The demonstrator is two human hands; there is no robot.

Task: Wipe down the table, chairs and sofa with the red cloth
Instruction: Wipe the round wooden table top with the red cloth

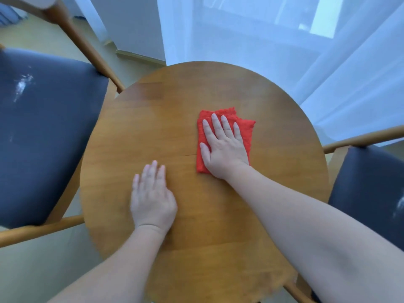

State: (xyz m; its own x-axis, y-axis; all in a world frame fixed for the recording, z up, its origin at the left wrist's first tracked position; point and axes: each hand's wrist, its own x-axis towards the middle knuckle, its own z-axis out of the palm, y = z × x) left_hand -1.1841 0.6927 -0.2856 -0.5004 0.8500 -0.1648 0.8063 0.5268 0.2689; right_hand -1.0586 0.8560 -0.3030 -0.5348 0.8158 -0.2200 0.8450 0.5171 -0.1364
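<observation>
A folded red cloth lies flat on the round wooden table, right of its centre. My right hand presses down on the cloth with straight, spread fingers. My left hand rests flat on the bare tabletop, nearer to me and to the left of the cloth, fingers straight. A chair with a dark blue seat and wooden frame stands at the table's left; white smears show on that seat. A second dark-seated chair stands at the right.
White sheer curtains hang just behind the table's far edge. A wooden chair rail reaches in from the right. Pale floor shows at the lower left and the far left.
</observation>
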